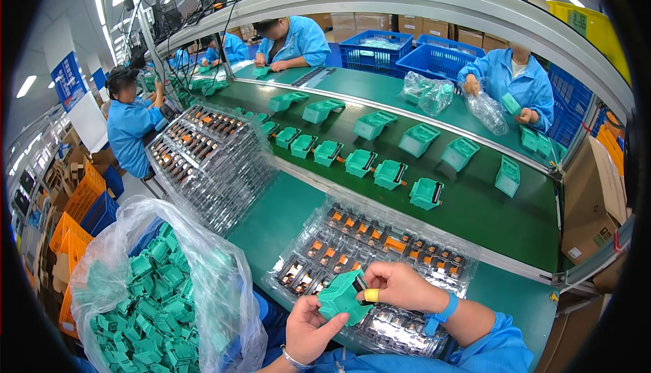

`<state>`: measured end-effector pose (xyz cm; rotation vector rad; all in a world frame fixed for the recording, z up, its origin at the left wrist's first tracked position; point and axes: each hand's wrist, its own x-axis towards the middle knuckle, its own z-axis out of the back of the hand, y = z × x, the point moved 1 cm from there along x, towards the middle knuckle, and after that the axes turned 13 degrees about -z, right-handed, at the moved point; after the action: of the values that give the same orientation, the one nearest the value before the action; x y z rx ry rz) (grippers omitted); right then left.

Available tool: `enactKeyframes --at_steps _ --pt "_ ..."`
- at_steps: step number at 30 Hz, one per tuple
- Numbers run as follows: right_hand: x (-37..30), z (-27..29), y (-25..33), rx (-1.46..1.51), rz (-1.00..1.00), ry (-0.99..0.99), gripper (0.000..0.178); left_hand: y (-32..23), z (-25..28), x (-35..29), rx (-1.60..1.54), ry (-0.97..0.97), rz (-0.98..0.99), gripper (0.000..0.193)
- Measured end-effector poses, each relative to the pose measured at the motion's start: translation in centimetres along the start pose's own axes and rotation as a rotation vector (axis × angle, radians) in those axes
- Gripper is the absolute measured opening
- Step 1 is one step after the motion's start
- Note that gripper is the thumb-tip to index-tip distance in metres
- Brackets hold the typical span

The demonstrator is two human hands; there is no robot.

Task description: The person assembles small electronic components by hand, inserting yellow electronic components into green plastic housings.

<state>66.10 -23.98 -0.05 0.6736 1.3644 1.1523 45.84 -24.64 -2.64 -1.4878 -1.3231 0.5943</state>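
My left hand (308, 332) grips a green plastic housing (339, 297) by its lower left side, thumb along the near edge. At the housing's upper right edge, my right hand (400, 287), with yellow tape round one finger and a blue wrist strap, pinches a small black part (360, 283). That part sits against the housing; how deep it goes in is hidden by the fingers. Beneath and beyond both hands lies a clear plastic tray (278, 277) holding rows of black-and-orange parts (397, 243).
To the left, a clear bag (230, 264) is full of loose green housings (146, 325). Stacked clear trays (224, 163) stand behind it. Ahead, a green conveyor (502, 217) carries rows of housings, some with black parts. Co-workers in blue (536, 78) sit across it; a cardboard box (590, 190) stands right.
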Motion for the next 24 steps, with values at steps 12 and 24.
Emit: enactKeyframes --at_steps 12,24 --pt "-5.0 4.1 1.5 -0.843 1.111 -0.720 0.019 1.1 0.6 -1.0 0.075 0.042 -0.109 0.043" --pt "-1.3 20.3 -10.1 -0.221 0.298 -1.166 0.014 -3.7 4.0 -3.7 0.253 -0.010 -0.218 0.024"
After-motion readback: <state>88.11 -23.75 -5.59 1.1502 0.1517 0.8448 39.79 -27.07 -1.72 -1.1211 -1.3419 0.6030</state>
